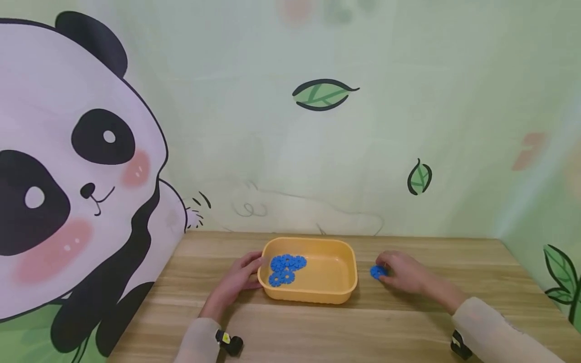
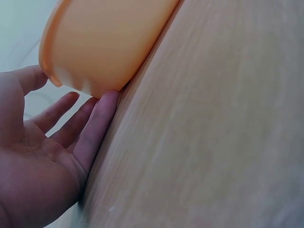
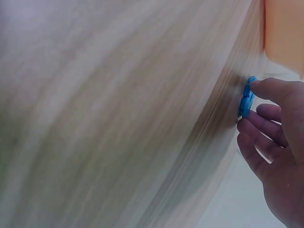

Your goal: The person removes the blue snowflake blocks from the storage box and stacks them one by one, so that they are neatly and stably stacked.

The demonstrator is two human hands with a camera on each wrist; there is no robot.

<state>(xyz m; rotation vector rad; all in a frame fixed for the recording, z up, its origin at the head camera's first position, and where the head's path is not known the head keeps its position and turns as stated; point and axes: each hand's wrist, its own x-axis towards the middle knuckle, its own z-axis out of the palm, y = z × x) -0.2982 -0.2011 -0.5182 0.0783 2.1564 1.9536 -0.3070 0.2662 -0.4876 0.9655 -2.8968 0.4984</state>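
Note:
A yellow plastic basket [image 1: 324,297] stands on the table with several blue snowflake discs [image 1: 287,276] in its left half. At its left end, my left hand [image 1: 237,282] touches the outer wall with fingers fairly straight. The left wrist view shows one fingertip of that hand [image 2: 52,142] at the basket's rim [image 2: 47,71] and another low by the table. To the right of the basket, my right hand [image 1: 404,272] pinches a blue snowflake disc [image 1: 378,273] at table level. In the right wrist view the thumb [image 3: 273,89] lies against the blue disc [image 3: 247,100].
The wooden table [image 1: 290,333] reaches back to a fabric wall printed with a panda [image 1: 91,201] and leaves. Small black devices [image 1: 230,344] are worn at both wrists. Some table surface lies between the basket and my right hand.

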